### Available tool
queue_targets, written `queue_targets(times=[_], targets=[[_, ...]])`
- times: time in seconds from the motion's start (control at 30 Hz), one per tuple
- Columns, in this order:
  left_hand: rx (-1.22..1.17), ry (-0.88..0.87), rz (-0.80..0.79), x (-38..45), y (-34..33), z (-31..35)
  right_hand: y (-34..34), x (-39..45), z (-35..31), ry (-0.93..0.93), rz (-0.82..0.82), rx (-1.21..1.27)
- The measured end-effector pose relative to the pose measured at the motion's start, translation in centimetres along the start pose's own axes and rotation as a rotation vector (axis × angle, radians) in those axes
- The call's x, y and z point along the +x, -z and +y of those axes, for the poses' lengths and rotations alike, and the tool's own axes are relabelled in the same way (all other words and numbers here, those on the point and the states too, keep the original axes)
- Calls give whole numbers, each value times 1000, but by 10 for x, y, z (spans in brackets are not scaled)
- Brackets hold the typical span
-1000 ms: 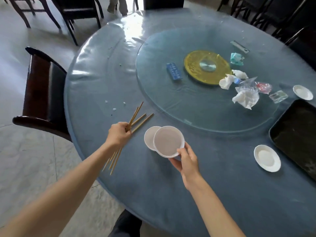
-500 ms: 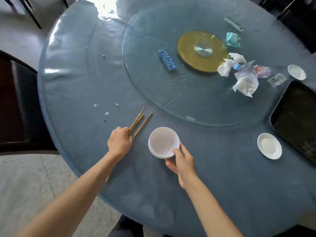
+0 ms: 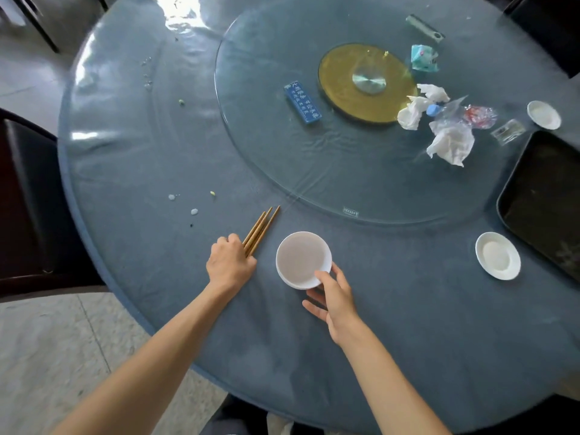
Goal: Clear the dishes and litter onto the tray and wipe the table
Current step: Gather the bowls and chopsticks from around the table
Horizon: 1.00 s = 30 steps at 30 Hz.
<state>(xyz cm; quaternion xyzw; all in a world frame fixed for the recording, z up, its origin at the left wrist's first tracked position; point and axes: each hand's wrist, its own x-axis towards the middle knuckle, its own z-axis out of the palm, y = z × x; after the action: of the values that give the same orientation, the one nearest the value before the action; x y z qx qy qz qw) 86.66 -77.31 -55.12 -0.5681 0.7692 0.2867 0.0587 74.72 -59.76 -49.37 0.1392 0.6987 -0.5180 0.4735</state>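
My left hand (image 3: 230, 265) is closed around a bundle of wooden chopsticks (image 3: 262, 227) whose tips rest on the blue round table (image 3: 157, 158). Just to the right, my right hand (image 3: 332, 296) grips the near rim of stacked white bowls (image 3: 303, 259), thumb on the rim and fingers underneath. A small white saucer (image 3: 497, 255) lies to the right, near the black tray (image 3: 546, 199) at the right edge. Another small white dish (image 3: 543, 114) sits beyond the tray. Crumpled tissues (image 3: 452, 146) and plastic wrappers (image 3: 480, 116) lie on the glass turntable (image 3: 345, 171).
A blue box (image 3: 303, 102), a yellow disc (image 3: 367, 83), a teal packet (image 3: 423, 58) and a grey bar (image 3: 425, 28) are on the turntable. Crumbs (image 3: 194, 211) dot the cloth at left. A dark chair (image 3: 28, 196) stands at the left edge, more chairs behind.
The bowl in my right hand has come down onto the other bowl, forming one stack. The chopsticks in my left hand are gathered into a tighter bundle. The camera has tilted down over the table.
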Motion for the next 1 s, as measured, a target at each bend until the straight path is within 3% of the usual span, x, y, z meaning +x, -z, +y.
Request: queue_targets(times=[0.37, 0.7, 0.9, 1.0], targets=[[144, 48, -34, -1, -17, 11, -2, 10, 12, -33, -43, 252], [245, -167, 134, -20, -44, 5, 59, -22, 42, -28, 37, 355], [214, -166, 66, -36, -44, 19, 109, -47, 62, 10, 82, 472], [182, -264, -25, -58, -44, 34, 136, -66, 73, 48, 85, 518]])
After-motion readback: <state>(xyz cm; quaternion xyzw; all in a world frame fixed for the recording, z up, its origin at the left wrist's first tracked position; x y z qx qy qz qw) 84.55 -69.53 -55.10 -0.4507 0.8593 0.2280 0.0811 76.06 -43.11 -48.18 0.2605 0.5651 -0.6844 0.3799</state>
